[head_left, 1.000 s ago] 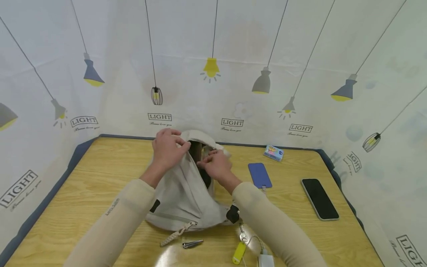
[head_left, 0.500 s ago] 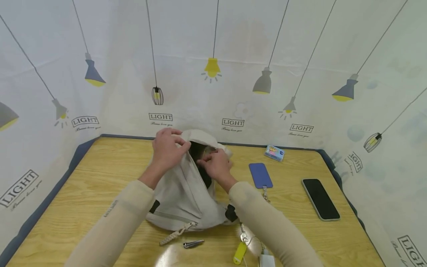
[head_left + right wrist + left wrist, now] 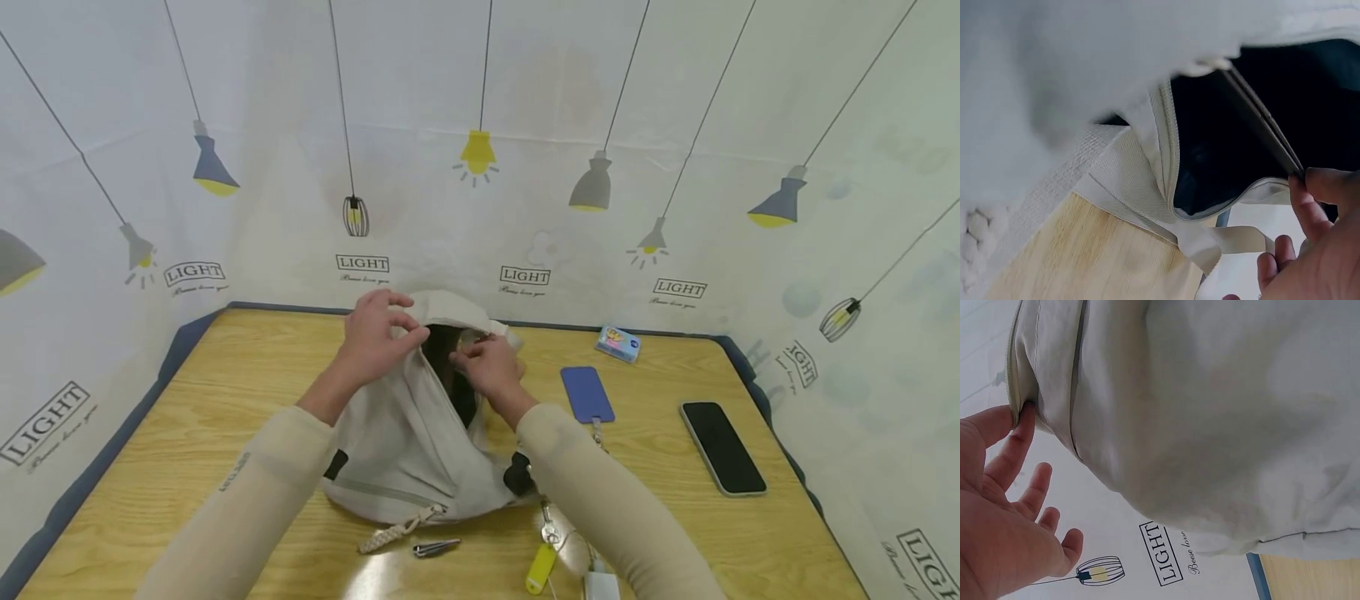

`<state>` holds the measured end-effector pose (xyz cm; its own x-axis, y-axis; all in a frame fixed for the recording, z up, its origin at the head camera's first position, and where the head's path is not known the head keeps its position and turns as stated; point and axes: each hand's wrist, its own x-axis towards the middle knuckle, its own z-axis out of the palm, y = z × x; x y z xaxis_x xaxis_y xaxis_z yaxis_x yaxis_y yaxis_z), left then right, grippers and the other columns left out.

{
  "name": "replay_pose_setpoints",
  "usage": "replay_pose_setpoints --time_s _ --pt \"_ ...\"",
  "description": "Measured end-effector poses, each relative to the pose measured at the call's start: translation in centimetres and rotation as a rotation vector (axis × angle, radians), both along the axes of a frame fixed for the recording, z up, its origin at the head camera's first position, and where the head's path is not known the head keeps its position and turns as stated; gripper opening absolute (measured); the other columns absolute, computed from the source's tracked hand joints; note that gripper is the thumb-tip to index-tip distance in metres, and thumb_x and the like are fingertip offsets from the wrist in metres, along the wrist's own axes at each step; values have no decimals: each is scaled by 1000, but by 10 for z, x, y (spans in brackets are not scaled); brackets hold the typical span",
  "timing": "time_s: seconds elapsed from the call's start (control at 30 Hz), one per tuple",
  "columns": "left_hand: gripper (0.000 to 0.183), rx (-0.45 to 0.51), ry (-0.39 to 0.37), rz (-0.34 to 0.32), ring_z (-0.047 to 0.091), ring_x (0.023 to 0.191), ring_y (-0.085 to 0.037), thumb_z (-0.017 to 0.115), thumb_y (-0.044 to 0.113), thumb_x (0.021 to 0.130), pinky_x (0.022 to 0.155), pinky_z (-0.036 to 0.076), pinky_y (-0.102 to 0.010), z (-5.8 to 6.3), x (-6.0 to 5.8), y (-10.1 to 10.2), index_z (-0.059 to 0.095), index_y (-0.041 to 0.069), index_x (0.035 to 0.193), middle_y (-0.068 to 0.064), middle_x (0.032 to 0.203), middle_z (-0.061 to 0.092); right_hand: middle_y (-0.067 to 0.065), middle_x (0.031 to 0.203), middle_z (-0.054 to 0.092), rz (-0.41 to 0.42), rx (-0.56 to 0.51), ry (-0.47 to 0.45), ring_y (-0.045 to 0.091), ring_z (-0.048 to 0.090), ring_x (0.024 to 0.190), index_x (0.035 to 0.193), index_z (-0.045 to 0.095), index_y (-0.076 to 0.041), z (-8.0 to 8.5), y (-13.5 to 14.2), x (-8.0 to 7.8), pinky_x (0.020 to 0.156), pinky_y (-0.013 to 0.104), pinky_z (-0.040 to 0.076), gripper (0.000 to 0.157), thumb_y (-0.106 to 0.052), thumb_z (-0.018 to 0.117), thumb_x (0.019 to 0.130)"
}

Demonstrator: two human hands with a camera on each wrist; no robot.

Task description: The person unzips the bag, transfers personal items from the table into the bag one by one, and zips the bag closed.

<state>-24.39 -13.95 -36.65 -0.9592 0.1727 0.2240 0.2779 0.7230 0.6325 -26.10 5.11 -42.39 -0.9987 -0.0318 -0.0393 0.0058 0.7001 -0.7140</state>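
Note:
A cream fabric bag (image 3: 390,433) stands on the wooden table, its zipped mouth open and dark inside. My left hand (image 3: 378,337) pinches the zipped edge of the mouth between thumb and index finger, with the other fingers loose, as the left wrist view shows. At the opposite side of the mouth is my right hand (image 3: 491,371). In the right wrist view, its thumb and index finger pinch the end of a thin, flat brownish item (image 3: 1260,119) with a layered edge, which lies within the opening. That item's far end is hidden by the bag's fabric.
Before the bag lie its braided zip pull (image 3: 393,533), a nail clipper (image 3: 437,548), and a key with a yellow tag (image 3: 540,569). A white block (image 3: 602,586) is beside them. To the right are a blue card holder (image 3: 587,393), a smartphone (image 3: 722,448) and a small blue box (image 3: 618,343).
The flat brownish item shows less in the bag's mouth than a second ago. My left hand has shifted slightly left with the edge, widening the mouth. The right hand has barely moved.

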Motion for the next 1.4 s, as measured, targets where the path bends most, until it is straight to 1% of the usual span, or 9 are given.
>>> replay_pose_setpoints --time_s 0.13,0.23,0.3,0.37,0.53,0.7,0.87,1.1,1.4 --pt "23 6 21 -44 24 143 -36 65 27 92 109 18 -67 -2 1 -2 76 6 89 -10 135 53 3 109 71 -26 -139 -63 24 59 111 89 80 -14 -2 -1 -2 109 72 14 22 -32 68 88" --pt "23 19 32 -75 25 142 -37 66 25 92 109 18 -66 -3 1 0 76 5 90 -12 134 53 5 102 72 -40 -244 -113 22 62 101 90 79 -8 -4 -4 -3 111 57 30 22 -28 69 88" --pt "23 24 40 -90 26 142 -38 65 25 92 109 18 -67 -3 2 1 76 5 90 -13 134 53 6 100 72 -45 -300 -137 19 61 94 92 78 -4 -4 -6 -3 97 42 46 23 -25 70 87" --pt "22 26 47 -96 26 142 -39 65 24 92 108 18 -67 -3 2 1 76 5 89 -14 134 53 7 99 71 -48 -336 -154 18 60 88 93 77 -2 -5 -8 -3 77 31 51 23 -23 70 87" --pt "24 21 58 -90 26 143 -39 64 26 93 109 18 -67 -5 2 0 76 6 89 -13 135 53 3 96 72 -8 -189 -91 18 61 89 86 79 -12 -6 -5 -3 84 40 47 20 -29 70 86" --pt "24 10 64 -60 28 142 -40 63 25 94 109 20 -66 -6 1 -4 76 5 90 -13 135 54 -2 107 74 115 -11 -26 20 65 102 94 80 -23 -5 5 -5 90 47 47 16 -32 70 85" --pt "25 26 50 -50 28 142 -39 63 25 94 110 20 -65 -5 0 -6 76 4 91 -14 135 54 4 117 72 238 -32 -62 23 63 113 107 77 -15 -4 14 -5 92 35 50 24 -23 66 88" --pt "24 42 49 -45 28 141 -40 63 23 94 110 19 -65 -5 0 -7 76 3 91 -15 135 53 11 119 70 327 -126 -126 27 60 118 112 73 -4 6 25 0 97 39 49 26 -17 64 91" --pt "24 54 37 -41 29 140 -40 62 22 94 111 18 -64 -6 -2 -10 75 2 90 -16 135 54 7 134 61 336 -88 -163 28 51 131 116 73 -13 13 51 -2 102 43 46 27 -24 64 93"
